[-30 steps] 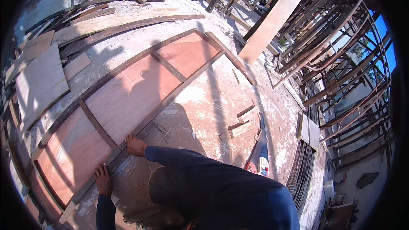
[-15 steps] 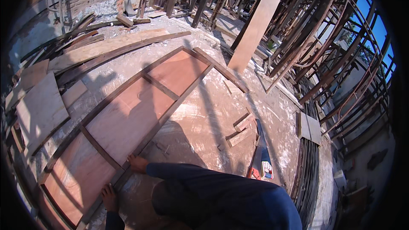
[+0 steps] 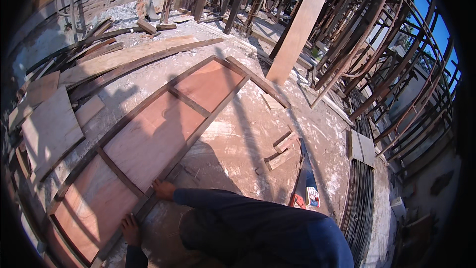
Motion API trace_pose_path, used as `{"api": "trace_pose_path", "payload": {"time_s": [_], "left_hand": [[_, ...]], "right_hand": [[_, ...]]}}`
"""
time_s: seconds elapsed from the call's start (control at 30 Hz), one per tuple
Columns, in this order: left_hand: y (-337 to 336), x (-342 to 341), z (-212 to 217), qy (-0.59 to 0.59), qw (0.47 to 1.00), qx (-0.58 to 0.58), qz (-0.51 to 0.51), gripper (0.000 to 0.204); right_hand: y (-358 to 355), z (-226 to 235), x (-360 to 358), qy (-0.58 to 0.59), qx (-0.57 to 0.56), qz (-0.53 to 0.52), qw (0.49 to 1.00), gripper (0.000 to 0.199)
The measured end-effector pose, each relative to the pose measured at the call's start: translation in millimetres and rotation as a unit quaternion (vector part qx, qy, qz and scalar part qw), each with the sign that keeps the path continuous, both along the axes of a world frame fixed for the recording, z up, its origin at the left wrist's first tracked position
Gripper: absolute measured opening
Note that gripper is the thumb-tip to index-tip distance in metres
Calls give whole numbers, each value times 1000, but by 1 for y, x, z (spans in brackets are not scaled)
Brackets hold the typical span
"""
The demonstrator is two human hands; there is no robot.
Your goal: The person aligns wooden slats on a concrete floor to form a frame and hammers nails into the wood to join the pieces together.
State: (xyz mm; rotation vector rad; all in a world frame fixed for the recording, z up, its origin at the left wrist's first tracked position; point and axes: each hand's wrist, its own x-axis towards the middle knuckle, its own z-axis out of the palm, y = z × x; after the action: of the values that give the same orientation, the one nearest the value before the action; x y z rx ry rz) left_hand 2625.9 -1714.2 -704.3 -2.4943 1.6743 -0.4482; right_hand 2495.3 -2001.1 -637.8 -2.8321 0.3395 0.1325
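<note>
A long plywood panel (image 3: 154, 130) with dark wooden battens lies slanting across the floor, from the lower left towards the far middle. Two cross battens (image 3: 121, 172) divide its reddish face into three bays. My left hand (image 3: 131, 230) grips the near side rail at the lower left, fingers curled over the edge. Farther along the same rail, my right hand (image 3: 163, 189) is closed on it close to the end of a cross batten. A dark sleeve covers the right forearm, which hides part of the floor.
On the right lie a handsaw (image 3: 306, 161) with a red handle, a white-and-blue packet (image 3: 312, 197) and short wood blocks (image 3: 280, 159). Loose boards (image 3: 53, 124) are piled at left. A tall plank (image 3: 297, 34) leans on poles at the back. Long thin rods (image 3: 358, 203) run along the right.
</note>
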Motion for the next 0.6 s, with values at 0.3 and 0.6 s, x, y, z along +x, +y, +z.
{"api": "trace_pose_path", "payload": {"time_s": [0.3,0.6], "left_hand": [[-2,-8,20,31,999,25,11,45],[-10,-3,14,-12,1000,15,4,48]], "right_hand": [[-4,-31,-5,-1,-113,65,992,47],[-11,-53,0,-4,-43,-20,999,45]]}}
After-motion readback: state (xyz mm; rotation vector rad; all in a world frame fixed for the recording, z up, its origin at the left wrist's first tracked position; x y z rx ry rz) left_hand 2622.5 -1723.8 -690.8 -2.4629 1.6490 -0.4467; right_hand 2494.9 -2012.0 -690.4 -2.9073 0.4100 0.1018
